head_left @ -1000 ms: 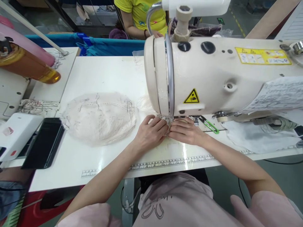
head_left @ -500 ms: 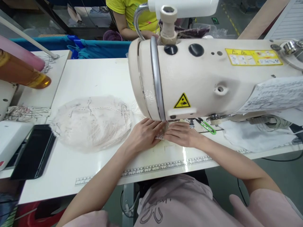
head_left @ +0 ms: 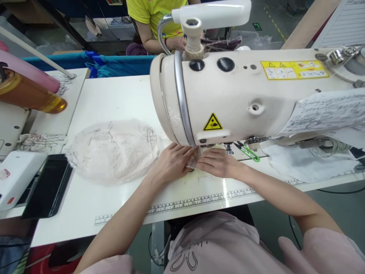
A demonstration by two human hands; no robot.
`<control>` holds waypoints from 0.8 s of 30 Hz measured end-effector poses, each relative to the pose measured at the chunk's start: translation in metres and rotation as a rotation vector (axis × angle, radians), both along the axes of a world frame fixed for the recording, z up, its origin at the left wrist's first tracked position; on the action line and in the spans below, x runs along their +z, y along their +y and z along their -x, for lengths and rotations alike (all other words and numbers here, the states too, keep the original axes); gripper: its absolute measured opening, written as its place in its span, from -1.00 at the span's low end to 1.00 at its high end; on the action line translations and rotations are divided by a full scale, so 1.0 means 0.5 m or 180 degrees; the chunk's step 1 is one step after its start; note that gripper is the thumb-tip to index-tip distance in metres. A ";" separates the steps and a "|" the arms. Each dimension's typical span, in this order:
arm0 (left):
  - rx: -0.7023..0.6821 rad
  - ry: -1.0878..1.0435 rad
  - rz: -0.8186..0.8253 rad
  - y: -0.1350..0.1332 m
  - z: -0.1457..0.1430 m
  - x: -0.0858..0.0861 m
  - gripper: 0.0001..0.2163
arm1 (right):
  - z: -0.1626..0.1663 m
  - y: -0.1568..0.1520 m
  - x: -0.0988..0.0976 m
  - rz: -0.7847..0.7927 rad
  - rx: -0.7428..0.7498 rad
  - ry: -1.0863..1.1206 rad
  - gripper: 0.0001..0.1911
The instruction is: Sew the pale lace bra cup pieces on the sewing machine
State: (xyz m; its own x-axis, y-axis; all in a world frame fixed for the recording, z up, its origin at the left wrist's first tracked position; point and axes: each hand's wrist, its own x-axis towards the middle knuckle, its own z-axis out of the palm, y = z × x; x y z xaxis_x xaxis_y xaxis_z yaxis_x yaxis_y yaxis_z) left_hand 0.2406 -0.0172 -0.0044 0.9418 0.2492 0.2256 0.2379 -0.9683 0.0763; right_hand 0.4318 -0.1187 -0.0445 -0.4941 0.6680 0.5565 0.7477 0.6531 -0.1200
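Note:
Below the head of a cream sewing machine (head_left: 228, 95), both my hands are at a small piece of pale lace fabric (head_left: 192, 163). My left hand (head_left: 174, 161) presses on its left side, fingers together and pointing under the machine head. From the right, my right hand (head_left: 216, 163) grips the fabric's edge with fingers close together. The needle area is hidden behind the machine head. To the left of my left hand lies a bunched, sheer pale lace garment (head_left: 114, 152), with dark loose threads on it, stretching toward the machine.
Green thread snips (head_left: 247, 151) lie right of my right hand. White cloth (head_left: 305, 163) rests farther right. A black phone (head_left: 47, 186), a white device (head_left: 21, 179) and an amber bottle (head_left: 31, 91) are at left. A printed ruler (head_left: 182, 205) runs along the table's front edge. A co-worker in yellow (head_left: 148, 23) sits behind.
The view has shifted slightly. My hands stay at the lace under the machine head, almost unmoved. A small dark loop now shows beside my left fingertips. The co-worker's hand has moved.

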 end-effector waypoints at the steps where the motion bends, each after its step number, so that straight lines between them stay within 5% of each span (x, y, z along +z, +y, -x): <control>1: 0.0003 -0.0007 0.0016 -0.001 0.000 0.000 -0.56 | 0.000 -0.001 0.000 0.0003 -0.0024 -0.0002 -0.84; 17: 0.0198 -0.0117 -0.0060 -0.026 -0.014 -0.024 -0.61 | -0.025 -0.012 0.030 -0.0306 -0.0886 -0.0777 -0.71; 24: 0.0284 -0.0059 -0.0141 -0.034 -0.020 -0.024 -0.62 | -0.041 -0.011 0.033 -0.0055 -0.0931 -0.0662 -0.74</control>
